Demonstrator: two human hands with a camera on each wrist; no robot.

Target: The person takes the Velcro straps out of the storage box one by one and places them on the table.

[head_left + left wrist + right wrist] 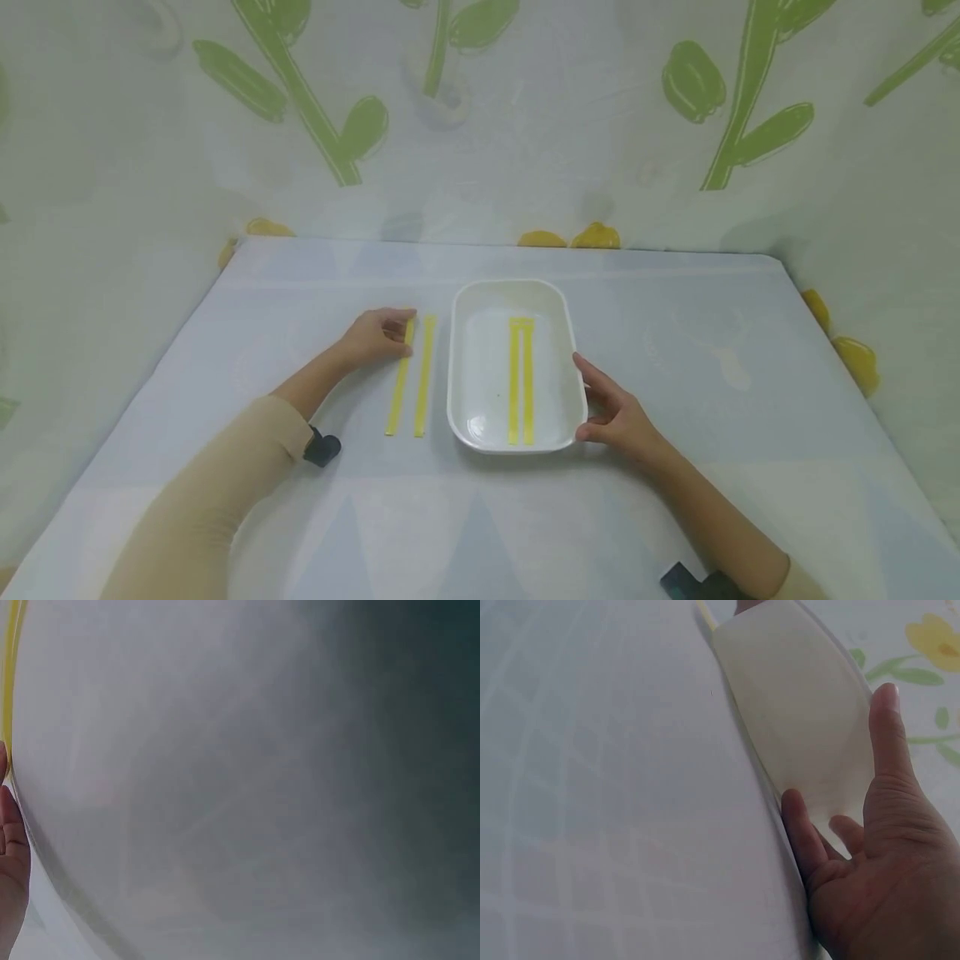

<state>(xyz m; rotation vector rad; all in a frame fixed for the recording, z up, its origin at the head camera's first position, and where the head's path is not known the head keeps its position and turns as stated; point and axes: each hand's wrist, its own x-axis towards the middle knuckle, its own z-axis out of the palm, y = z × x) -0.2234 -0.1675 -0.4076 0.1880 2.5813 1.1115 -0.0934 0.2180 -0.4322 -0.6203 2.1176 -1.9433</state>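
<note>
Two narrow yellow strips lie side by side on the table. My left hand (380, 335) is at the far end of the outer strip (398, 392), thumb and fingertips apart along it. The inner strip (424, 375) lies between that hand and a white rectangular dish (468, 367) with rounded corners. Two more yellow strips (513, 383) stand parallel inside the dish, with a short yellow piece across their far ends. My right hand (618, 417) touches the dish's right side with spread thumb and fingers. In the right wrist view, its thumb (889, 735) stretches upward beside the rim.
A pale cloth with blue triangles covers the table (750, 400). Behind it and at both sides hangs a curtain (525, 150) with green leaf shapes and yellow flowers. Each wrist carries a small dark camera (322, 448).
</note>
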